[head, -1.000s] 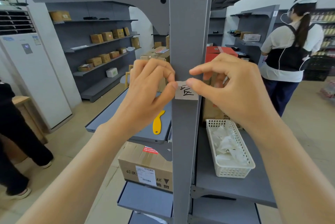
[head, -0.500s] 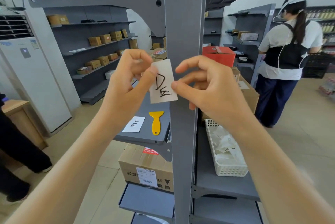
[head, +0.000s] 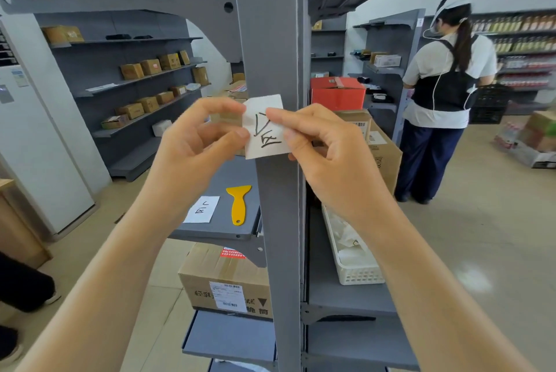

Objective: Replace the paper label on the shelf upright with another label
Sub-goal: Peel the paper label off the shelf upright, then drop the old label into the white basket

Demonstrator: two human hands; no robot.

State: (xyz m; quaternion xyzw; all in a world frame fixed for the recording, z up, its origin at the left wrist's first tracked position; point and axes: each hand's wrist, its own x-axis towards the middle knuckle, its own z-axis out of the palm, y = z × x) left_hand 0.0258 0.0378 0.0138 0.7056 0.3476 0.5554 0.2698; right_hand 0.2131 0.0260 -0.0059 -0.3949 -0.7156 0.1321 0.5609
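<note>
**A:** Nearest to you, your left hand (head: pixel 195 143) and right hand (head: pixel 328 143) each pinch a side edge of the paper label (head: pixel 264 128), thumb and forefinger closed on it. It sits in the air just in front of the shelf upright (head: pixel 270 40); I can't tell from this angle whether its back touches the post.

**B:** What could spoil it from here?

**A:** If the back is sticky, it could fold onto itself or grab your fingertips while you turn it. Letting go with one hand early would likely let it swing and curl.

**B:** And how is it lying?

**A:** Long axis roughly vertical, tipped slightly, written face toward you, the handwriting running sideways.

**B:** Anything further off?

**A:** On the shelf behind lie another label (head: pixel 202 209) and a yellow scraper (head: pixel 238 203), side by side, well apart from your hands. Don't mix up the two labels.
</note>
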